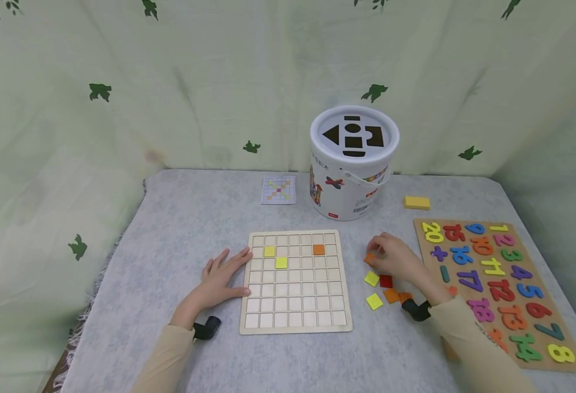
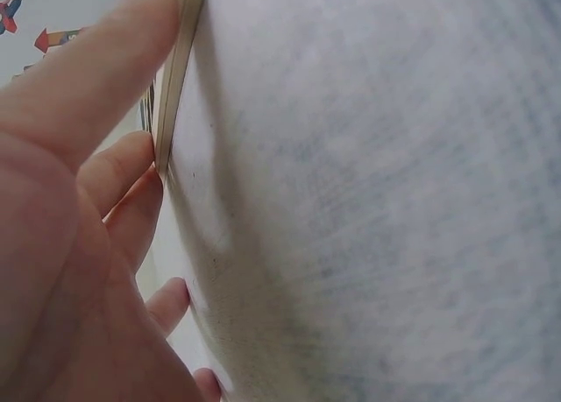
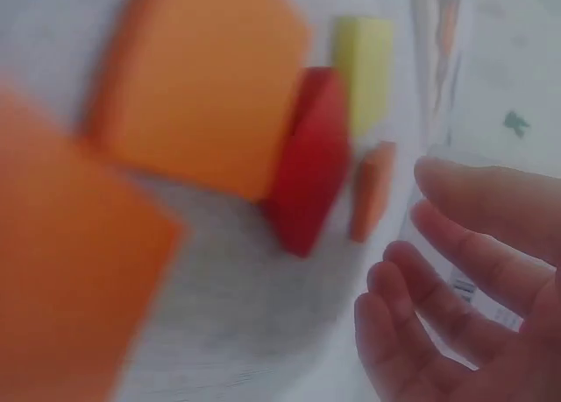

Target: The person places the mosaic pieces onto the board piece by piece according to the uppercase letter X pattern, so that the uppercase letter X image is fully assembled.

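Observation:
A pale wooden grid board (image 1: 295,322) lies on the table, with two yellow tiles (image 1: 281,263) and one orange tile (image 1: 319,249) in its cells. My left hand (image 1: 221,281) is spread at the board's left side, thumb and fingertips at its edge. To the right of the board, my right hand (image 1: 393,256) reaches over a loose orange tile (image 1: 369,258). In the right wrist view its loosely bent fingers are beside that orange tile (image 3: 374,192), with a gap between. Below the hand lie a red tile (image 1: 385,281), yellow tiles (image 1: 373,301) and more orange tiles (image 1: 391,296).
A white bucket (image 1: 339,185) with a shape-cutout lid stands behind the board. Left of it lies a pattern card (image 1: 278,190). A yellow block (image 1: 416,203) is at the back right, behind a number puzzle board (image 1: 501,327) that runs beneath the right forearm.

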Motion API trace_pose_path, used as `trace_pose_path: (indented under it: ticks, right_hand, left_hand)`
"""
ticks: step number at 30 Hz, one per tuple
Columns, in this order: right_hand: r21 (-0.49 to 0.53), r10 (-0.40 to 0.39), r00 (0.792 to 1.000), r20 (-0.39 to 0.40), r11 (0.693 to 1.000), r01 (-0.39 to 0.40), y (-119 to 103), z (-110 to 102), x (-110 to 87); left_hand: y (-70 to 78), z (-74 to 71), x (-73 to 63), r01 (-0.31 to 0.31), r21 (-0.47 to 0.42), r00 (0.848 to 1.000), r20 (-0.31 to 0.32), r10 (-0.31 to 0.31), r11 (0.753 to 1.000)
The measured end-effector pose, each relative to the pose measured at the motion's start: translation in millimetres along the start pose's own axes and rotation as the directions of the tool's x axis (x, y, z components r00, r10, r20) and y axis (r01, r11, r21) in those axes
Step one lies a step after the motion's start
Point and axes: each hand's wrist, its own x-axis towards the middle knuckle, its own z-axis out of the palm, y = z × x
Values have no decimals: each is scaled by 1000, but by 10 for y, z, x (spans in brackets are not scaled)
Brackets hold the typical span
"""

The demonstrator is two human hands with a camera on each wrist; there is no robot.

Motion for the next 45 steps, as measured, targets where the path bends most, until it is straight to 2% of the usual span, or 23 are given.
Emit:
trace_pose_path:
  ticks: [4, 7, 9, 12, 14, 18, 22, 26, 28, 30, 34, 36, 39, 45]
  right_hand:
    - [-20, 12, 999, 34, 1000, -11, 52, 26, -7]
    - [-48, -1, 1000, 24, 999, 2, 7, 51, 20]
    - [-61, -24, 1000, 16, 998, 25, -52, 66, 46]
    - [-45, -103, 995, 12, 994, 104, -183, 105, 107]
    - [-20, -175, 984, 21, 984, 176, -293, 151, 166]
    - [6, -314, 947, 63, 949, 315, -541, 278, 302]
    - [-28, -378, 919, 109, 923, 383, -771, 424, 411]
    - [-102, -417, 903, 105, 899, 426, -920, 532, 474]
    - [-121, -415, 904, 104, 897, 425, -967, 559, 491]
    - [-104, -396, 912, 108, 908, 407, -979, 560, 491]
    - [24, -326, 942, 83, 945, 325, -880, 439, 410]
    - [88, -291, 955, 60, 954, 285, -765, 330, 328]
    - [123, -234, 971, 42, 966, 227, -529, 155, 167]
    - [67, -102, 994, 41, 993, 99, -45, -35, -231]
  left_hand:
    - [-6, 5, -7, 2, -5, 1000, -6, -2, 1000]
    - [-7, 7, -6, 2, -8, 1000, -11, -2, 1000]
    - [-9, 7, -5, 0, -10, 1000, -13, 0, 1000]
    - [-13, 10, -7, -3, -11, 1000, -14, 3, 1000]
    - [-11, 9, -10, -8, -14, 1000, -16, 8, 1000]
    - [0, 1, -15, -18, -14, 1000, -23, 17, 1000]
    - [0, -1, -13, -18, -5, 1000, -26, 18, 1000]
    - [-11, 3, -12, -21, -15, 1000, -21, 21, 1000]
    - [-19, 7, -13, -22, -16, 1000, -21, 22, 1000]
    - [-22, 11, -15, -22, -19, 1000, -21, 22, 1000]
    - [-11, 15, 5, -23, -24, 1000, -16, 23, 999]
    - [-3, 17, 13, -22, -22, 1000, -14, 21, 1000]
    - [0, 18, 11, -14, -5, 1000, -13, 13, 1000]
    - [-3, 5, -11, -4, -10, 1000, -14, 4, 1000]
